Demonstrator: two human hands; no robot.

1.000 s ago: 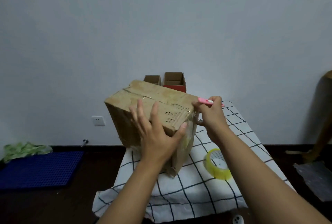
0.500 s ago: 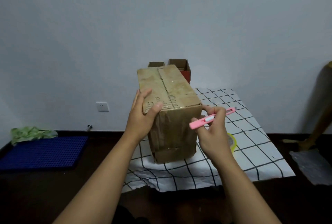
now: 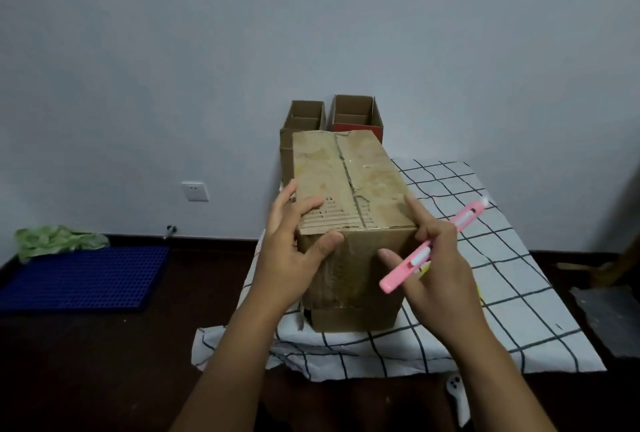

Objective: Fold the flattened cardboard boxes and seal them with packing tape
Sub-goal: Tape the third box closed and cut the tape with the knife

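the cardboard box [image 3: 349, 209] runs lengthwise away from you, its near end between your hands: left hand [image 3: 294, 251] fingers gripping its corner, right hand [image 3: 440, 258] fingers pinching the pink utility knife [image 3: 433, 248].

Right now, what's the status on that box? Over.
Left hand grips cardboard box corner. Right hand holds pink cutter, fingers on box. Top seam taped. Two open boxes behind.

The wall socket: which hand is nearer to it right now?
Left. The left hand grips the near left corner of the cardboard box, on the side facing the wall socket. The right hand, holding the pink cutter, is at the box's far side.
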